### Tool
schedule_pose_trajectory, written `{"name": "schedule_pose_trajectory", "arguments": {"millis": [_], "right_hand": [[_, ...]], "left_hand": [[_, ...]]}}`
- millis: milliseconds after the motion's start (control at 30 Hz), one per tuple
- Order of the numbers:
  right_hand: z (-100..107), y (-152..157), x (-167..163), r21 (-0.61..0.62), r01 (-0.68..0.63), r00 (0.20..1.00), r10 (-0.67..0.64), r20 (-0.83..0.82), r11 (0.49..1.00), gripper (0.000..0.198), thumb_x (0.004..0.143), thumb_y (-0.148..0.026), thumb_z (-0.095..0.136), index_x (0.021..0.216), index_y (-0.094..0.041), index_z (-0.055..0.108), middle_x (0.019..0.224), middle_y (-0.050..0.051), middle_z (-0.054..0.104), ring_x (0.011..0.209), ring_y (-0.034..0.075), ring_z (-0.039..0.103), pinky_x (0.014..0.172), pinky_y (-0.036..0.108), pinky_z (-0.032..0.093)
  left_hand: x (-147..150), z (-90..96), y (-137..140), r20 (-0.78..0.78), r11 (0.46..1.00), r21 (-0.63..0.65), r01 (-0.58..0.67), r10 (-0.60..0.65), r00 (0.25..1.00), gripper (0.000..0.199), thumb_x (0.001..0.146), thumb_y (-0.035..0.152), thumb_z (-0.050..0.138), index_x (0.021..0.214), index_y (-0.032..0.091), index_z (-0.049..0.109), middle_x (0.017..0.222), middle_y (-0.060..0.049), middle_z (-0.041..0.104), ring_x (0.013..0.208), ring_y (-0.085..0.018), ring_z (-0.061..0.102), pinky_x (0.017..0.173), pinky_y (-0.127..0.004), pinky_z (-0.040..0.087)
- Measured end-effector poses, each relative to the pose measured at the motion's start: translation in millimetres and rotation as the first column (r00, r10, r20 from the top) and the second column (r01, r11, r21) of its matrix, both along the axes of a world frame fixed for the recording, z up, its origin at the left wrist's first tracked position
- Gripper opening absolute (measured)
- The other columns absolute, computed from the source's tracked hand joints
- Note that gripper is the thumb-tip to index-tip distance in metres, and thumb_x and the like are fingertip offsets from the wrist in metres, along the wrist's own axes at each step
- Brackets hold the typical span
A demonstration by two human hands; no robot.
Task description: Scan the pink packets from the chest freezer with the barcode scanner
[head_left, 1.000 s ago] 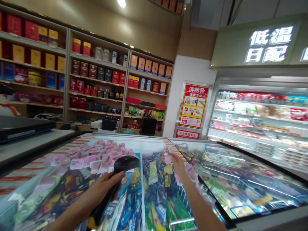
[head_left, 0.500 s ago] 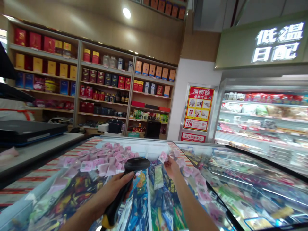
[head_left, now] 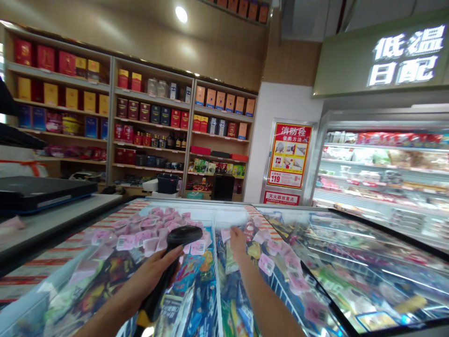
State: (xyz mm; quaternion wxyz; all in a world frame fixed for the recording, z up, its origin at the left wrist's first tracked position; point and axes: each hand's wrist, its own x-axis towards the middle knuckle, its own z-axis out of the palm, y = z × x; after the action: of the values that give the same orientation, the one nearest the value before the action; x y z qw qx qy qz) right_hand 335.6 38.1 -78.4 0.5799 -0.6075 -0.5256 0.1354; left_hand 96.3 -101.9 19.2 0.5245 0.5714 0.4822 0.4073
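My left hand [head_left: 158, 267] is wrapped around the handle of a black and yellow barcode scanner [head_left: 184, 235], whose head is tilted up over the freezer. Further right, my right hand [head_left: 238, 243] pinches a small pink price tag [head_left: 225, 234] at its fingertips. A heap of similar pink price tags [head_left: 149, 227] with barcodes lies at the far left of the freezer, beyond the scanner. More pink tags [head_left: 293, 264] run in a line down the right side. Below both hands are packaged frozen goods [head_left: 201, 290] in blue and green wrappers.
The chest freezer's white divider [head_left: 215, 276] runs between my arms. A second glass-topped freezer [head_left: 365, 262] stands to the right. On the left counter rests a flat black device [head_left: 45, 189]. Shelves of boxed goods [head_left: 150, 112] and a refrigerated display [head_left: 379, 168] stand behind.
My left hand and the scanner have shifted left. My right hand has moved left and slightly down with a pink tag, and more tags now show to its right.
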Motion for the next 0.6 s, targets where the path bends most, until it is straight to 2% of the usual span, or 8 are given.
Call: {"name": "schedule_pose_trajectory", "arguments": {"millis": [133,267,400,500,600], "right_hand": [[-5,5,-34,-0.116,0.065,0.994,-0.054,0.097,0.991,0.036,0.076,-0.017,0.035,0.104,-0.006,0.056,0.104,0.018,0.059,0.102,0.026,0.052,0.090,0.039,0.035],[-7,10,-72,-0.162,-0.003,0.980,0.035,0.196,0.987,0.040,0.081,-0.021,0.035,0.116,-0.008,0.048,0.119,0.017,0.050,0.115,0.024,0.042,0.097,0.037,0.029],[-10,14,-102,-0.183,-0.074,0.961,0.119,0.251,0.980,0.048,0.083,-0.031,0.036,0.124,-0.005,0.039,0.131,0.018,0.038,0.125,0.027,0.027,0.100,0.042,0.024],[-10,16,-114,-0.190,-0.127,0.946,0.177,0.273,0.974,0.051,0.085,-0.034,0.032,0.125,-0.004,0.036,0.132,0.018,0.036,0.126,0.027,0.025,0.100,0.042,0.024],[-7,12,-108,-0.175,-0.157,0.934,0.204,0.293,0.972,0.050,0.085,-0.035,0.032,0.127,-0.007,0.035,0.132,0.016,0.038,0.125,0.025,0.029,0.099,0.040,0.028]], "left_hand": [[-6,1.0,-4,-0.041,0.999,0.026,-0.043,0.044,0.998,0.044,0.062,0.061,0.050,0.052,0.018,0.049,0.041,0.003,0.048,0.041,-0.010,0.041,0.043,-0.021,0.032],[-15,-6.0,0,-0.059,0.997,0.031,-0.068,0.070,0.996,0.046,0.062,0.061,0.049,0.053,0.017,0.051,0.043,0.002,0.049,0.043,-0.010,0.043,0.046,-0.021,0.034],[-24,-12.4,5,-0.040,0.998,0.011,-0.065,0.065,0.997,0.044,0.064,0.059,0.050,0.055,0.017,0.052,0.047,0.002,0.052,0.044,-0.009,0.046,0.046,-0.020,0.036],[-25,-11.3,5,-0.019,0.995,0.001,-0.104,0.104,0.994,0.043,0.063,0.059,0.052,0.055,0.017,0.052,0.047,0.001,0.053,0.043,-0.009,0.046,0.045,-0.020,0.036],[-21,-8.1,3,-0.034,0.994,-0.012,-0.109,0.109,0.993,0.045,0.060,0.061,0.052,0.054,0.017,0.052,0.045,0.002,0.052,0.043,-0.009,0.045,0.044,-0.019,0.035]]}}
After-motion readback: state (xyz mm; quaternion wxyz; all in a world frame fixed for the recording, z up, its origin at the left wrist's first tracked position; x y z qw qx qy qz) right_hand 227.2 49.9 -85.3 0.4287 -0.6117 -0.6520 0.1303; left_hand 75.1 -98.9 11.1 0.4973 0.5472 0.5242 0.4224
